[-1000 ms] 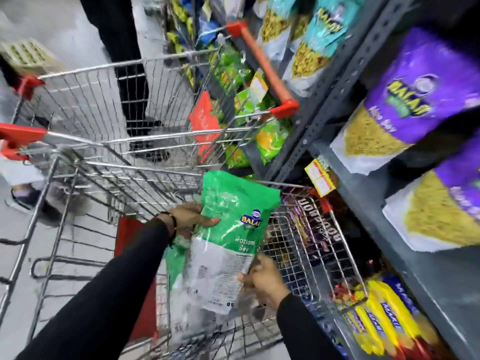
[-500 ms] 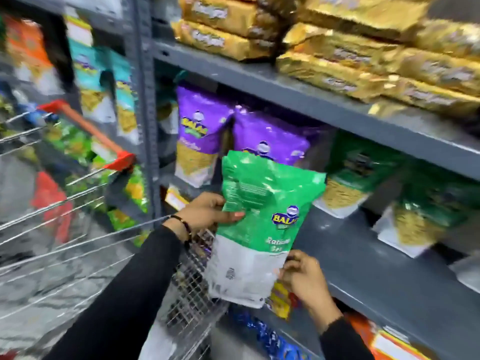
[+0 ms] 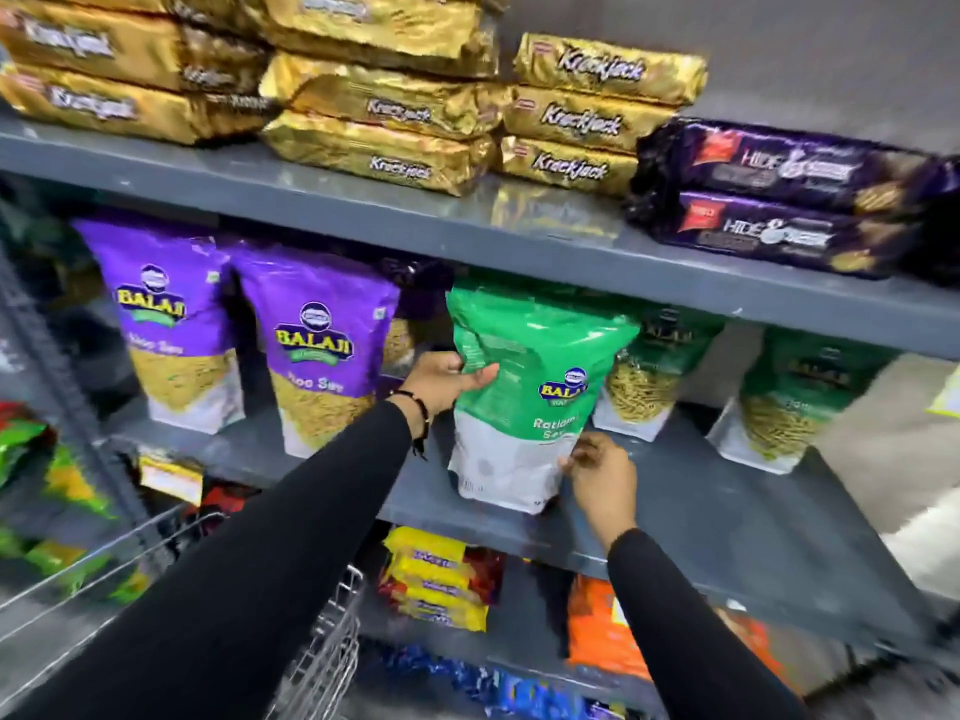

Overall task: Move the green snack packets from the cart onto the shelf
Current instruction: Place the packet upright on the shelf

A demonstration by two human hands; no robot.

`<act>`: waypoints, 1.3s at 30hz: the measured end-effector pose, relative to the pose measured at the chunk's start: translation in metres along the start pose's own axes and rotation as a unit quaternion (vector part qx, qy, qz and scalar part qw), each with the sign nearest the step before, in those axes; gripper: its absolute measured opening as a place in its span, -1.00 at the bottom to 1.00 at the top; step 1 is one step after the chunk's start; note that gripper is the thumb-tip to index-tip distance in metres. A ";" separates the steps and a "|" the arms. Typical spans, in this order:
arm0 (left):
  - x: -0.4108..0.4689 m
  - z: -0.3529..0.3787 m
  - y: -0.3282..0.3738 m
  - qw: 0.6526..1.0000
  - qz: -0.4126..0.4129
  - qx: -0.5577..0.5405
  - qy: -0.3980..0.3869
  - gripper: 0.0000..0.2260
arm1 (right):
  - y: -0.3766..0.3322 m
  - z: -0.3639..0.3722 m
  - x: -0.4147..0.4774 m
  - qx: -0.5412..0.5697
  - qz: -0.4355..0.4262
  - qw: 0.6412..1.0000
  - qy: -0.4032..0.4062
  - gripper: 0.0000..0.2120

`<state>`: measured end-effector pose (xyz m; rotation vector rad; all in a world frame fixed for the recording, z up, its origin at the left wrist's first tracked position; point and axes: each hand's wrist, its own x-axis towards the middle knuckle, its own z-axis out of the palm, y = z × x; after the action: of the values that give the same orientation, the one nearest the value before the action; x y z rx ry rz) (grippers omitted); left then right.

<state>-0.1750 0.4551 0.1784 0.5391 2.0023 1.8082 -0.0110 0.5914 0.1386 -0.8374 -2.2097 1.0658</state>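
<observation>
A green and white Balaji snack packet point(image 3: 524, 387) stands upright on the grey middle shelf point(image 3: 717, 517), near its front edge. My left hand point(image 3: 447, 379) grips its upper left side, thumb across the front. My right hand point(image 3: 602, 472) holds its lower right corner. Two more green packets point(image 3: 649, 376) point(image 3: 800, 397) stand further back on the same shelf to the right. The wire cart point(image 3: 322, 652) shows only as a rim at the bottom left; its contents are out of sight.
Two purple Balaji packets point(image 3: 311, 356) stand left of the green one. Gold Krackjack packs point(image 3: 384, 106) and dark Hide & Seek packs point(image 3: 779, 200) fill the shelf above. Yellow packets point(image 3: 436, 584) and an orange packet point(image 3: 602, 631) lie on the shelf below.
Both hands carried the green packet up out of the cart and to the right, onto the middle shelf. My view swung from the cart to the shelves.
</observation>
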 end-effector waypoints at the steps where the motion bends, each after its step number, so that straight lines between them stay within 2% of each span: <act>1: 0.004 0.003 -0.002 1.000 0.002 0.012 0.006 -0.61 | 0.002 0.001 0.004 -0.007 -0.001 1.000 0.014 -0.79; 3: 0.004 0.009 -0.004 1.000 0.013 0.012 0.017 -0.77 | 0.009 0.007 0.011 -0.001 -0.001 1.000 0.009 -0.77; 5: 0.021 0.008 -0.028 1.000 0.020 0.000 0.010 -0.48 | 0.015 0.014 0.015 0.030 0.007 1.000 -0.006 -0.69; 7: 0.044 0.005 -0.053 1.000 0.012 0.022 0.003 -0.34 | 0.015 0.016 0.013 0.045 0.019 0.999 -0.005 -0.70; 9: 0.031 0.003 -0.036 0.999 0.003 0.041 -0.013 -0.38 | 0.009 0.015 0.001 0.081 0.041 0.995 0.028 -0.72; 11: 0.010 0.001 -0.011 0.999 0.020 0.037 -0.001 -0.62 | 0.007 0.019 -0.018 0.131 0.055 0.988 0.067 -0.69; 12: 0.011 -0.002 -0.008 0.999 0.030 0.026 0.006 -0.68 | 0.008 0.024 -0.028 0.144 0.052 0.986 0.068 -0.64; 14: 0.011 -0.009 -0.008 0.999 0.043 0.012 0.023 -0.60 | 0.012 0.040 -0.043 0.151 0.041 0.988 0.015 -0.60; 17: 0.004 -0.014 -0.005 0.998 0.045 0.012 0.039 -0.65 | 0.007 0.054 -0.053 0.136 0.045 0.987 -0.069 -0.59; 20: -0.013 -0.004 -0.005 0.991 0.059 0.083 0.084 -0.78 | 0.007 0.052 -0.052 0.122 0.038 0.985 -0.119 -0.30; 22: -0.030 0.010 -0.004 0.986 0.046 0.122 0.099 -0.60 | 0.007 0.049 -0.049 0.102 0.029 0.981 -0.163 -0.02; 24: -0.049 0.029 0.000 0.983 0.040 0.151 0.097 -0.46 | 0.004 0.046 -0.046 0.078 0.035 0.983 -0.162 0.15; 25: -0.057 0.040 0.002 0.982 0.046 0.161 0.091 -0.43 | 0.004 0.045 -0.043 0.072 0.041 0.986 -0.142 0.16; 27: -0.071 0.059 0.008 0.986 0.049 0.151 0.045 -0.42 | 0.007 0.041 -0.035 0.096 0.066 0.988 -0.101 -0.01; 29: -0.080 0.066 0.014 0.996 0.004 0.058 -0.069 -0.45 | 0.016 0.034 -0.022 0.144 0.086 0.982 -0.089 -0.30; 31: -0.076 0.058 0.017 0.987 -0.038 0.002 -0.155 -0.62 | 0.027 0.023 -0.008 0.190 0.089 0.973 -0.096 -0.42; 32: -0.070 0.050 0.017 0.990 -0.031 0.012 -0.133 -0.73 | 0.032 0.018 -0.002 0.221 0.094 0.965 -0.102 -0.41; 33: -0.062 0.043 0.016 0.997 -0.018 0.009 -0.078 -0.82 | 0.035 0.013 0.002 0.255 0.102 0.956 -0.103 -0.41; 35: -0.043 0.029 0.012 0.998 -0.006 -0.038 0.051 -0.82 | 0.041 0.001 0.009 0.287 0.117 0.944 -0.110 -0.48; 36: -0.036 0.025 0.010 0.995 -0.003 -0.060 0.085 -0.76 | 0.041 -0.004 0.013 0.289 0.124 0.941 -0.124 -0.53; 37: -0.030 0.023 0.008 0.993 -0.006 -0.068 0.095 -0.69 | 0.044 -0.008 0.017 0.286 0.131 0.938 -0.147 -0.57; 39: -0.026 0.026 0.005 0.997 -0.035 -0.038 0.064 -0.54 | 0.050 -0.012 0.027 0.260 0.148 0.936 -0.187 -0.68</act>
<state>-0.1390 0.4641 0.1812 0.3352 1.9969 1.9114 -0.0059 0.6410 0.1096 -0.7804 -1.9526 1.9901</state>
